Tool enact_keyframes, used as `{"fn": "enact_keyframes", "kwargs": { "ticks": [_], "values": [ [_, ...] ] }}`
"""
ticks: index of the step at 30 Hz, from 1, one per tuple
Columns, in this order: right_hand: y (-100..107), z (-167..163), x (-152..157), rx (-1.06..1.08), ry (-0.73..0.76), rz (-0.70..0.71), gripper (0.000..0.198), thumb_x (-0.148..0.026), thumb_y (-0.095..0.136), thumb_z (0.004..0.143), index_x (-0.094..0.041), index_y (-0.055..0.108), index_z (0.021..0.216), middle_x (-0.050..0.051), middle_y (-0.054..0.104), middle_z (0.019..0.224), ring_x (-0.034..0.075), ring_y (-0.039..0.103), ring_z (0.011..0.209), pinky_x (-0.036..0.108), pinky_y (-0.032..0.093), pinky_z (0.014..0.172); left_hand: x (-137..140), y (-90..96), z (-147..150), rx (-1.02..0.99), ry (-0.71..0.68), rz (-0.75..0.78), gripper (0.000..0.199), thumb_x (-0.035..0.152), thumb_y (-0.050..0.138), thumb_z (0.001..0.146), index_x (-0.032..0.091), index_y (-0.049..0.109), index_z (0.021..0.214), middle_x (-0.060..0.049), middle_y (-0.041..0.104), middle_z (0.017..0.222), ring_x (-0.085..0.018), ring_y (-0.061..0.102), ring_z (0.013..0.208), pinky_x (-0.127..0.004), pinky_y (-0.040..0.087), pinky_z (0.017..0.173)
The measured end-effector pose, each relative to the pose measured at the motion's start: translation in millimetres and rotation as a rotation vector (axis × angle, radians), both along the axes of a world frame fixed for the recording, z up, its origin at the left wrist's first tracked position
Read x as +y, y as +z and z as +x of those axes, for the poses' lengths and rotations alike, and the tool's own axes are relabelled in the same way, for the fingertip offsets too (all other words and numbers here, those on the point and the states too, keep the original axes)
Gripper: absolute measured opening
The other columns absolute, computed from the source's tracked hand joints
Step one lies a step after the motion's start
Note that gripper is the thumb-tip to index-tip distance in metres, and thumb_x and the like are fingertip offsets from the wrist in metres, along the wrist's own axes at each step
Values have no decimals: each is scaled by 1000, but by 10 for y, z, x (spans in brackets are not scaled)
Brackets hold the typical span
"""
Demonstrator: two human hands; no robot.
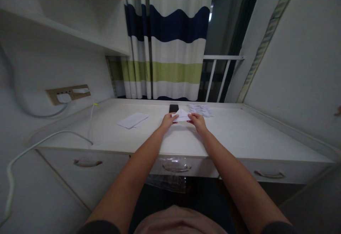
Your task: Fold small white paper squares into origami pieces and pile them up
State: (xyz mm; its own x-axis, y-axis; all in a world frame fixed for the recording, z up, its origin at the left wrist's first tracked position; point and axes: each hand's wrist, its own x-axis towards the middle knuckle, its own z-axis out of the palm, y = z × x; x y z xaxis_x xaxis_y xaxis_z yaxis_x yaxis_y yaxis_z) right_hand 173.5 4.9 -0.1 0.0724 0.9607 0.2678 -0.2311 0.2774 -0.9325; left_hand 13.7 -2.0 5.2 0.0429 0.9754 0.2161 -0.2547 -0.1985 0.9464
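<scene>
Between my two hands is a small folded sheet of white paper (181, 115) with a pointed top and a flat strip along its lower edge. My left hand (168, 120) pinches its left end, thumb on top. The right end is gripped by my right hand (197, 121) in the same way. The paper is held a little above the white desk (226, 134). Behind it lies a flat black object (174, 108), partly covered by the paper and my left hand. Several folded white paper pieces (201, 110) lie just past my right hand.
A stack of white paper sheets (133, 120) lies to the left. A pale cable (66, 131) crosses the desk's left edge near a wall socket (68, 93). Clear plastic (167, 182) hangs from the middle drawer handle (176, 169). A striped curtain (177, 70) hangs behind the desk.
</scene>
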Motion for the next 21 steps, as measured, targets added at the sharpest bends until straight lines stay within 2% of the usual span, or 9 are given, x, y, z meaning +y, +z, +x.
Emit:
{"fn": "enact_keyframes", "kwargs": {
  "ticks": [11, 21],
  "values": [
    [-34, 26, 42, -73, -63, 81, 34, -46, 72, 55, -17, 57, 68, -1, 55, 62, 14, 58, 66, 32, 56, 66, -6, 0, 6, -23, -35, -48, 21, 27, 66, 72, 12, 65, 87, -5, 63, 77, -10, 56, 68, -19, 49, 56],
    [-23, 23, 25, -45, -71, 85, 36, -44, 71, 56, -17, 61, 76, 1, 61, 68, 14, 59, 67, 31, 56, 64, -49, 21, 5, 12, -61, -22, 37, 27, 56, 80, 20, 55, 116, -6, 63, 96, -10, 61, 69, -18, 48, 53]
  ]
}}
